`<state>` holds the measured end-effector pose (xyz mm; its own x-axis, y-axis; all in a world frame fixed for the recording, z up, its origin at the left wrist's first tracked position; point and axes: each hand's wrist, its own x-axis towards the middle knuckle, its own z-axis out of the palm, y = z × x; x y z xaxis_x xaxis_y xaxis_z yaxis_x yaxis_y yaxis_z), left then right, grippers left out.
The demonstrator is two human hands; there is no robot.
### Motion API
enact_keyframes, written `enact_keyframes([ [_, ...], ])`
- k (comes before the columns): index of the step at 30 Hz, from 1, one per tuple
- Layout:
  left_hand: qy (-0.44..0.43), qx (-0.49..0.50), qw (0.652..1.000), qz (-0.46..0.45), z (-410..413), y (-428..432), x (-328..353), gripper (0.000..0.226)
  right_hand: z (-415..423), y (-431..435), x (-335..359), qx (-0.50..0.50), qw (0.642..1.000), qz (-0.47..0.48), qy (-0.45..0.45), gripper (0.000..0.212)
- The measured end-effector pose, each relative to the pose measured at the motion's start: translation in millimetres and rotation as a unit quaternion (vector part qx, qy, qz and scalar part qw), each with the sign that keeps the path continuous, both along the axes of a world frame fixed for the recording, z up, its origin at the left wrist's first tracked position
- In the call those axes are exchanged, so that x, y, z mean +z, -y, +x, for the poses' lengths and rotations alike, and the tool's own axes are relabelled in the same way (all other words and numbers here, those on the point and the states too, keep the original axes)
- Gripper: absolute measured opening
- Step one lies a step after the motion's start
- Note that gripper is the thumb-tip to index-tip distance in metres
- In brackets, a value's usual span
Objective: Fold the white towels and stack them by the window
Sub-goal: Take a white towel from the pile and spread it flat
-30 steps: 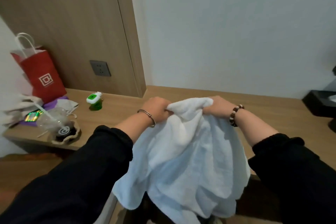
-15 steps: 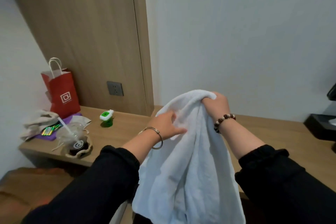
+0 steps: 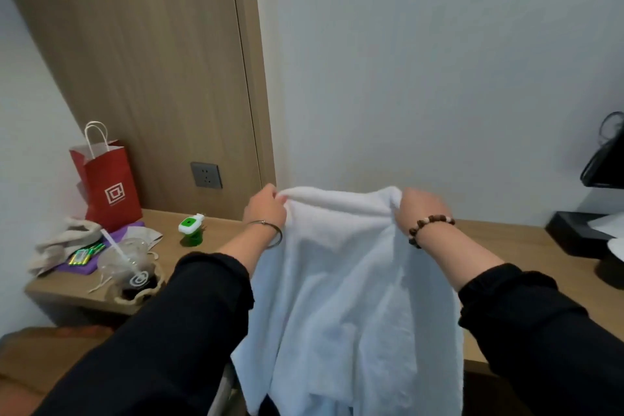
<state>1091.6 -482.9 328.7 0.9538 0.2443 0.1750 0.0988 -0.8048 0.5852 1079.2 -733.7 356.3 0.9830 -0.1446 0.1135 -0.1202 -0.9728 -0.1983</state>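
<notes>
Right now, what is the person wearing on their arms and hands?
Both arms are in loose black long sleeves, pushed up from the wrists. The left hand has a thin silver bangle at the wrist; the right hand has a bracelet of dark brown and pale beads. No gloves.

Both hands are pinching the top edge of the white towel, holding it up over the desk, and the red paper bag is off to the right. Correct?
Not quite. The head view shows the red paper bag to the left. The left hand and right hand do pinch the white towel's top edge over the desk.
</notes>
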Motion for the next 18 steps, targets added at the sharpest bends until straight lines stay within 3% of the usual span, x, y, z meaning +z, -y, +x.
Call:
enact_keyframes([
  [2,0.057,-0.090,0.990,0.088,0,12,27,0.015,-3,9,-4,0.021,0.974,-0.129,-0.182,0.029],
  [4,0.111,-0.163,0.970,0.146,-5,30,48,0.016,-8,11,-2,0.054,0.934,-0.146,-0.321,0.023],
  [5,0.136,-0.183,0.962,0.153,-6,37,56,0.016,-5,13,-3,0.095,0.936,-0.106,-0.322,0.025],
  [7,0.166,-0.207,0.949,0.169,-9,50,66,0.017,-3,12,1,0.216,0.940,0.072,-0.253,0.070],
  [8,0.177,-0.222,0.942,0.178,-11,57,69,0.018,-4,8,3,0.254,0.912,0.222,-0.232,0.084],
  [9,0.191,-0.240,0.935,0.177,-13,64,71,0.019,-6,4,5,0.272,0.859,0.362,-0.236,0.086],
  [10,0.205,-0.256,0.930,0.165,-15,71,72,0.019,-8,-1,8,0.296,0.816,0.439,-0.233,0.080],
  [11,0.218,-0.270,0.928,0.138,-17,77,71,0.018,-10,-8,11,0.296,0.820,0.445,-0.204,0.070],
  [14,0.193,-0.273,0.942,0.037,-13,84,71,0.013,-15,-24,18,0.165,0.934,0.310,-0.067,0.032],
  [16,0.127,-0.263,0.956,-0.024,-4,75,70,0.015,-15,-27,14,0.115,0.942,0.314,-0.007,0.025],
  [18,0.026,-0.279,0.960,-0.016,0,60,61,0.020,-15,-27,11,0.111,0.912,0.392,0.045,0.028],
])
